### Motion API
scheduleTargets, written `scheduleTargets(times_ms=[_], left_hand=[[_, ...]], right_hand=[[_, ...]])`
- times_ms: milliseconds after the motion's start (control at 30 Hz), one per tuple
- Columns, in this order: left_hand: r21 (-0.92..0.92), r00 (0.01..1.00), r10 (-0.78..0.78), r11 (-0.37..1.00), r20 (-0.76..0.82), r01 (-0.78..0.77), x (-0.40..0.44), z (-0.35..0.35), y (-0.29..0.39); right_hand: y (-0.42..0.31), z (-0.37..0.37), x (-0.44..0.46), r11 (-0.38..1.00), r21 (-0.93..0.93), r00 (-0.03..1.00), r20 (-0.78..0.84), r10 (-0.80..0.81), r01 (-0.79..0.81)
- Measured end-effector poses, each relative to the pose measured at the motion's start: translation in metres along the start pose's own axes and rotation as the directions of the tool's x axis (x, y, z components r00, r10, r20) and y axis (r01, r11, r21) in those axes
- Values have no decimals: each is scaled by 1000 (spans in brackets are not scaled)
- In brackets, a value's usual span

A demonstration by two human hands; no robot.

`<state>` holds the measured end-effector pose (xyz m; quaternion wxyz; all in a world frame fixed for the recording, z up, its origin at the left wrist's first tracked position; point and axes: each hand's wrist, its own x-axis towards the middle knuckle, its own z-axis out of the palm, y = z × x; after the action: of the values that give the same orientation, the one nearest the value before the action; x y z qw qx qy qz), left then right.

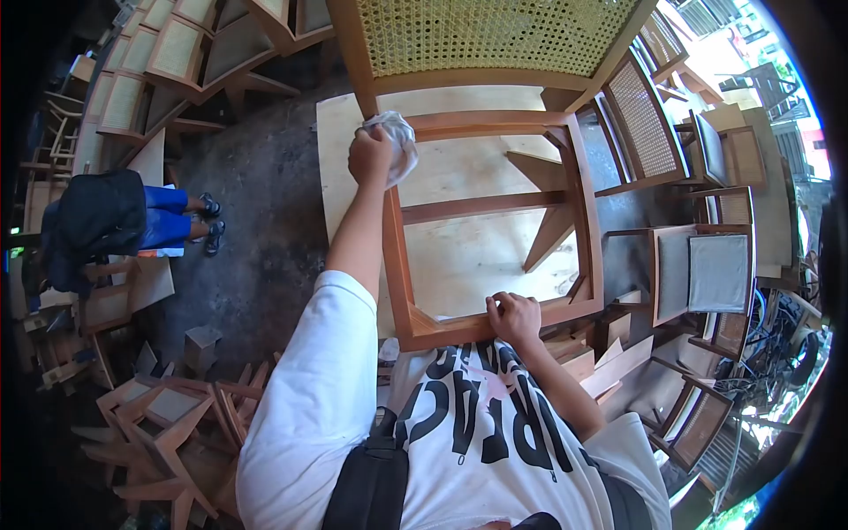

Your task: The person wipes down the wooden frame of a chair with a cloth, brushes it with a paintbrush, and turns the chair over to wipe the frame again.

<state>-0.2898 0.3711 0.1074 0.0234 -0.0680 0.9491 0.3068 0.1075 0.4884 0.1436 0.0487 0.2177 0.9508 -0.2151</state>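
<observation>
A wooden chair frame (585, 212) stands in front of me, its seat opening without a panel. Its woven cane backrest (499, 40) rises at the far side. My left hand (369, 155) is closed around a crumpled white cloth (402, 148), against the frame's far left corner, where the side rail meets the back post. Bent fingers of my right hand (516, 318) hold the near rail, right of its middle. Through the seat opening, a crossbar (481, 208) and angled legs show above a pale plywood board (459, 256).
More cane-backed chairs (645, 124) and an upholstered chair (715, 272) stand at the right. Stacked chair frames (168, 424) fill the lower left, and further chair parts (177, 53) the upper left. A person in blue shorts (165, 216) stands on the dark floor (265, 194) to the left.
</observation>
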Motion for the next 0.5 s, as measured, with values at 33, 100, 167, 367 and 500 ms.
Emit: scheduleTargets(times_ms=[33, 100, 167, 367, 500], left_hand=[[0, 1000, -2, 1000, 7, 2, 1, -2, 0], [-29, 994, -81, 996, 76, 84, 3, -8, 4], [-5, 991, -90, 996, 97, 91, 5, -10, 4], [-130, 992, -66, 988, 110, 81, 17, 5, -11], [-154, 994, -78, 984, 79, 89, 11, -1, -6]], right_hand=[[0, 0, 0, 1000, 5, 1000, 2, 1, -1], [1, -1, 1, 1000, 1, 1000, 4, 1, -1], [-1, -1, 1, 1000, 3, 1000, 3, -4, 4], [-1, -4, 2, 999, -33, 999, 47, 12, -10], [-2, -4, 0, 999, -26, 999, 27, 20, -19]])
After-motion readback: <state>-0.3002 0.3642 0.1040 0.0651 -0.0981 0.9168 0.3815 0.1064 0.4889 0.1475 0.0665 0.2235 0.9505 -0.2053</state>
